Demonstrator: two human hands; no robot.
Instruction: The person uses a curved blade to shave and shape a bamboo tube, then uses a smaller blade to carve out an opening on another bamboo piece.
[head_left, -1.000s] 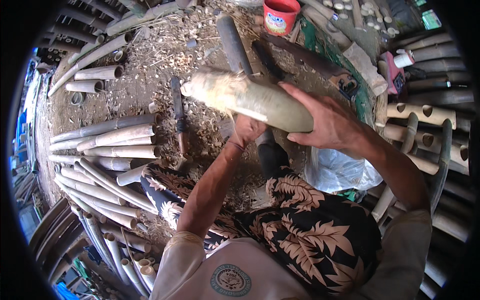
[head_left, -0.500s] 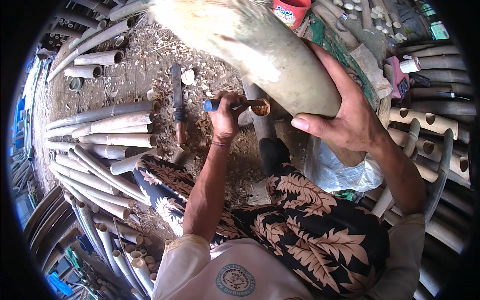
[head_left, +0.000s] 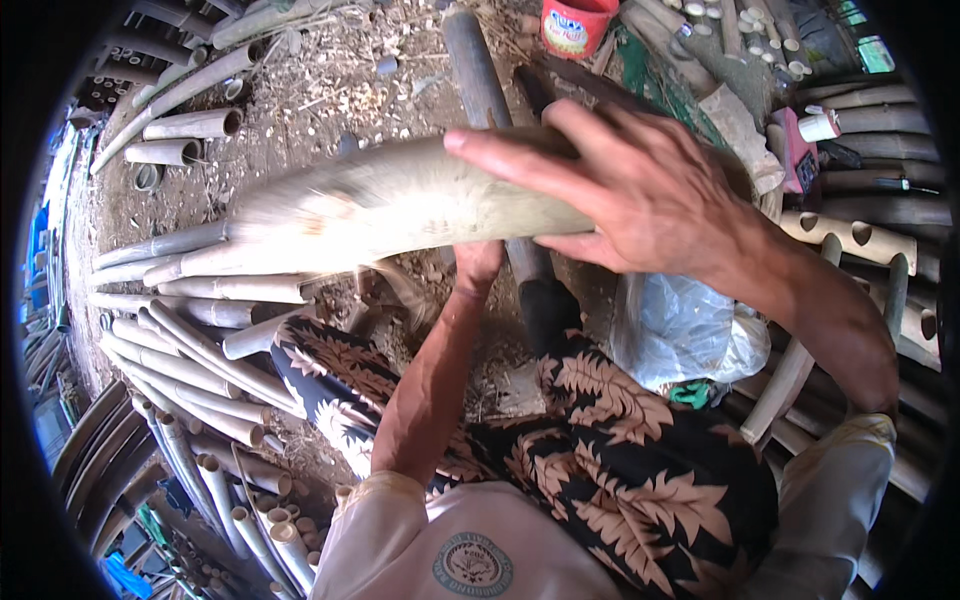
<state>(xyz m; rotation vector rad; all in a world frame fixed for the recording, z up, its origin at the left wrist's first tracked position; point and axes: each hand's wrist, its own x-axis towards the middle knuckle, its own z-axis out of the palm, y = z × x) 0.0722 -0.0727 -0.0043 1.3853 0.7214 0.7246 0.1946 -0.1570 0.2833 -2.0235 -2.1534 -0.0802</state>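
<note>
My right hand (head_left: 640,190) grips a thick, pale bamboo section (head_left: 400,205) from above. The section lies almost level across the middle of the view, and its left end is blurred by motion. My left hand (head_left: 478,265) sits just beneath it with the fingers hidden behind the bamboo. A blurred brown streak of a hand tool (head_left: 405,290) runs down and to the left from that hand. My legs in leaf-patterned trousers (head_left: 600,450) are below both hands.
Several cut bamboo poles (head_left: 190,350) lie stacked on the left over ground strewn with shavings. A dark pole (head_left: 475,60) and a red tub (head_left: 575,25) are at the top. A clear plastic bag (head_left: 680,330) and bamboo pieces with cut holes (head_left: 850,235) are on the right.
The bamboo section has swung from a steep tilt toward the upper left down to nearly level. My left hand with the tool has moved under it and is now mostly hidden.
</note>
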